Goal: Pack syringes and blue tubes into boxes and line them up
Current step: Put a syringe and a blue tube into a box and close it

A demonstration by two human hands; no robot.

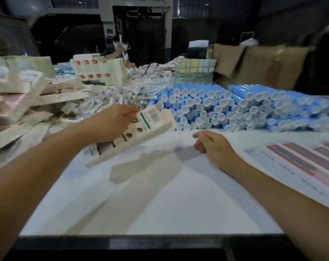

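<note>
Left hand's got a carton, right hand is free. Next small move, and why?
Probably bring the right hand to the free end of the carton and open it up. The left hand holds the carton tilted above the white table, and it looks still flat and unfilled, though blur makes that uncertain. The blue tubes and bagged syringes are stacked just beyond.

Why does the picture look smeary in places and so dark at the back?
Head view: motion blur smears the box held in the left hand and softens the right hand; overhead light falls on the white table, where the box throws a grey shadow; the background is dim; the wide lens bows the edges.
</note>
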